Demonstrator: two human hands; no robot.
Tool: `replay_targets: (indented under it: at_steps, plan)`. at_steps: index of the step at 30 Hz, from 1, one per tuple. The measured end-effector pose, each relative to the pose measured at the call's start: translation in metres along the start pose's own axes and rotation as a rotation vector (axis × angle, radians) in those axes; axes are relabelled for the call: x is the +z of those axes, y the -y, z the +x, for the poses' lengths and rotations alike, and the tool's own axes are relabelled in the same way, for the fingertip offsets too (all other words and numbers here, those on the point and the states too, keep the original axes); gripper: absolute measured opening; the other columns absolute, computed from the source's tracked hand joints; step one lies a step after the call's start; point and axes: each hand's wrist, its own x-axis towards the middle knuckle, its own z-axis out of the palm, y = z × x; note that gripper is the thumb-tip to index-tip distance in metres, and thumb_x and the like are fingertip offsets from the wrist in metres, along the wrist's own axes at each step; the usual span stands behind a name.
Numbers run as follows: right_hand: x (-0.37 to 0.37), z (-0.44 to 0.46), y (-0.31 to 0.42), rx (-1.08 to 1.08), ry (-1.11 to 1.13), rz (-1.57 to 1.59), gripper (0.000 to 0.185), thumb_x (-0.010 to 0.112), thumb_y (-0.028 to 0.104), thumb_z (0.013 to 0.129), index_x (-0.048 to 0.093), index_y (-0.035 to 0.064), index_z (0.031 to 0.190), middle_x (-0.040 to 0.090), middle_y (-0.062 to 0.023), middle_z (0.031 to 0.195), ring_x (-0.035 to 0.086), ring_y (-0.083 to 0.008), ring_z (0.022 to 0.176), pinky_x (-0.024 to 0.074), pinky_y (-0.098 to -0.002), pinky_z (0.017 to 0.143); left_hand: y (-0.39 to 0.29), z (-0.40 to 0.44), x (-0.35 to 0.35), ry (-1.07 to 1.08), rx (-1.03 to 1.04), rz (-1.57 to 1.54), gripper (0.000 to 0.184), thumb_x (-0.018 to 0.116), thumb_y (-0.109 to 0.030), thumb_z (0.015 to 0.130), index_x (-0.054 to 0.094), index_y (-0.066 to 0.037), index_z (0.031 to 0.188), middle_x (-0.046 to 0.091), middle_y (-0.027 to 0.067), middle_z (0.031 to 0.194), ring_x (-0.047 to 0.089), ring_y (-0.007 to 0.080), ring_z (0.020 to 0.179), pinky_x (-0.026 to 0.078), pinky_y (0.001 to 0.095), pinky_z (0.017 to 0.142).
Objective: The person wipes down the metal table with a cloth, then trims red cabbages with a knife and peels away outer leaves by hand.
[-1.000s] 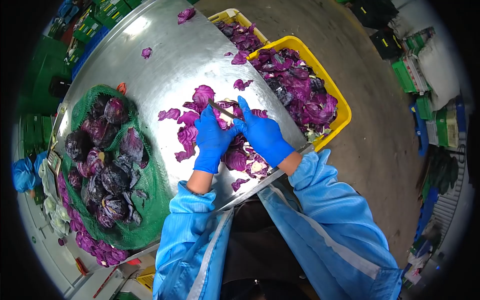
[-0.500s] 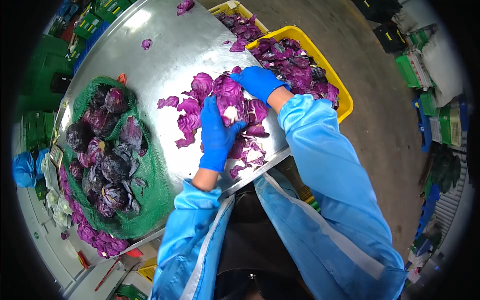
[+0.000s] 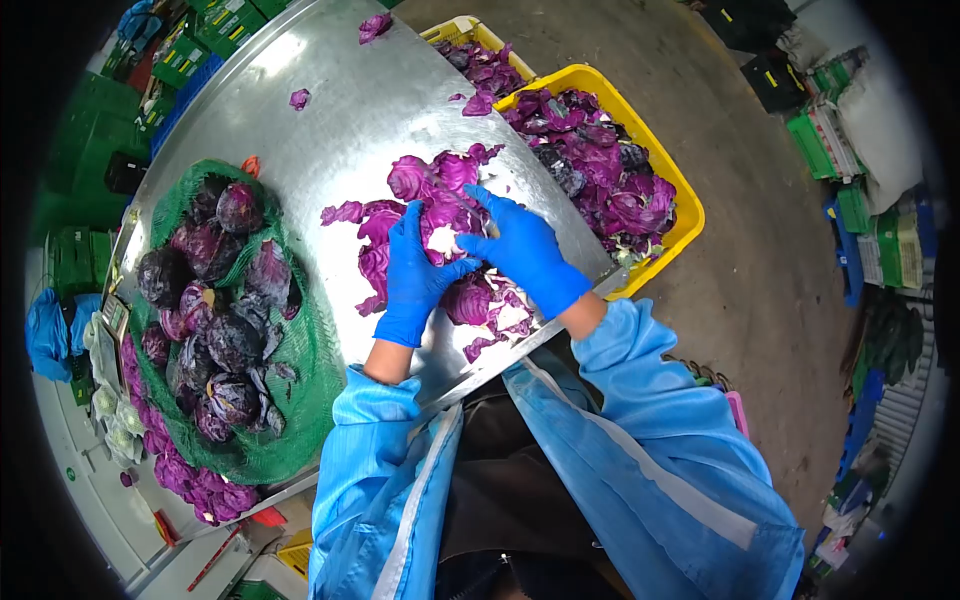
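Note:
Between my two blue-gloved hands is a red cabbage [image 3: 443,217] with a pale cut patch facing me. My left hand [image 3: 414,280] cups its left and near side, fingers pointing up along it and thumb across the front. From the right, my right hand [image 3: 522,252] grips the same cabbage, with thumb and fingers pinching around its edge. Torn purple cabbage leaves [image 3: 374,268] lie around and under it on the steel table [image 3: 330,130]. More loose leaves with white ribs [image 3: 510,317] rest near the table's front edge.
On the left, a green net bag [image 3: 310,400] holds several dark whole red cabbages [image 3: 232,342]. A yellow crate [image 3: 690,200] full of leaves stands against the table's right side, another yellow crate [image 3: 465,25] behind it. Purple cabbages [image 3: 205,490] sit beyond the left edge.
My right hand has come back from beside the crate edge and closed onto the cabbage. The yellow crate holds a further large leaf on top. My left hand has stayed on the cabbage.

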Motion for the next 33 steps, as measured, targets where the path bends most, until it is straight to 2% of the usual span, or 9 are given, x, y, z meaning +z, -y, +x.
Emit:
replay_targets:
  at_steps: [2,7,12,21,24,26,28,30,33]
  plan:
    - [0.025,-0.014,-0.014,-0.194,-0.286,-0.007,0.082,0.063,0.055,0.082,0.031,0.0169,0.146,0.063,-0.0211,0.107,0.066,-0.0368,0.088,0.0535,-0.044,0.072,0.001,0.007,-0.005,0.114,-0.061,0.014,0.119,0.091,-0.044,0.052,0.028,-0.001,0.143,0.044,0.0225,0.128,0.049,0.0365,0.119,0.044,0.0432,0.1]
    - [0.039,-0.046,0.003,0.091,-0.253,-0.132,0.077,0.055,0.051,0.089,0.022,0.0175,0.149,0.062,-0.0205,0.097,0.064,-0.0385,0.068,0.0508,-0.0477,0.055,-0.01,0.017,-0.009,0.208,-0.141,0.089,0.11,0.089,-0.029,0.061,0.023,-0.003,0.145,0.041,0.0232,0.13,0.045,0.0358,0.122,0.039,0.0427,0.105]
    - [0.057,-0.024,-0.009,0.106,-0.183,-0.165,0.067,0.045,0.046,0.096,0.019,0.0195,0.151,0.065,-0.02,0.077,0.062,-0.037,0.059,0.0453,-0.0468,0.049,0.004,0.014,0.01,0.054,-0.087,0.091,0.112,0.087,-0.04,0.062,0.023,0.006,0.143,0.041,0.0317,0.127,0.049,0.0429,0.116,0.044,0.0446,0.098]
    - [0.049,-0.008,-0.007,0.211,-0.2,-0.005,0.053,0.044,0.048,0.097,0.038,0.0235,0.144,0.063,-0.0218,0.073,0.062,-0.0365,0.062,0.045,-0.0466,0.055,-0.013,0.019,0.021,-0.065,-0.272,0.075,0.107,0.085,-0.041,0.062,0.03,0.008,0.14,0.042,0.0348,0.128,0.05,0.0446,0.116,0.044,0.0454,0.098]
    - [0.042,0.001,-0.017,0.198,-0.283,-0.093,0.05,0.045,0.048,0.097,0.052,0.0162,0.135,0.063,-0.0197,0.069,0.06,-0.0324,0.058,0.0461,-0.0434,0.054,-0.024,0.018,0.014,-0.01,-0.285,0.043,0.107,0.085,-0.043,0.062,0.031,0.009,0.139,0.042,0.0348,0.129,0.05,0.0444,0.116,0.044,0.0453,0.098]
    - [0.024,0.021,-0.041,0.441,-0.252,0.776,0.049,0.048,0.047,0.096,0.063,0.0068,0.12,0.064,-0.0176,0.067,0.061,-0.0309,0.059,0.048,-0.0422,0.058,-0.019,0.013,0.012,-0.035,-0.302,0.025,0.107,0.085,-0.043,0.062,0.032,0.009,0.138,0.042,0.0344,0.129,0.05,0.0439,0.116,0.044,0.045,0.098]
    - [0.018,0.024,-0.04,0.359,-0.196,0.663,0.05,0.055,0.048,0.093,0.067,0.001,0.108,0.068,-0.017,0.077,0.065,-0.0301,0.07,0.0504,-0.0402,0.067,-0.013,0.011,0.016,-0.05,-0.306,-0.003,0.107,0.086,-0.044,0.062,0.032,0.01,0.138,0.042,0.0339,0.13,0.05,0.0433,0.117,0.044,0.0447,0.098]
    - [0.021,0.022,-0.024,0.043,-0.37,0.165,0.049,0.062,0.048,0.088,0.067,0.0024,0.108,0.069,-0.0162,0.09,0.067,-0.0276,0.081,0.0508,-0.0374,0.074,-0.007,0.013,0.017,-0.022,-0.313,-0.038,0.107,0.085,-0.045,0.063,0.032,0.009,0.138,0.042,0.0327,0.131,0.05,0.0421,0.117,0.044,0.044,0.098]
    - [0.008,0.03,-0.015,-0.004,-0.184,0.138,0.051,0.068,0.047,0.083,0.066,0.0062,0.115,0.069,-0.017,0.098,0.067,-0.0284,0.088,0.0512,-0.0364,0.077,-0.012,0.009,0.012,-0.026,-0.309,0.007,0.107,0.085,-0.045,0.064,0.031,0.009,0.139,0.042,0.0303,0.132,0.05,0.0388,0.119,0.044,0.043,0.098]
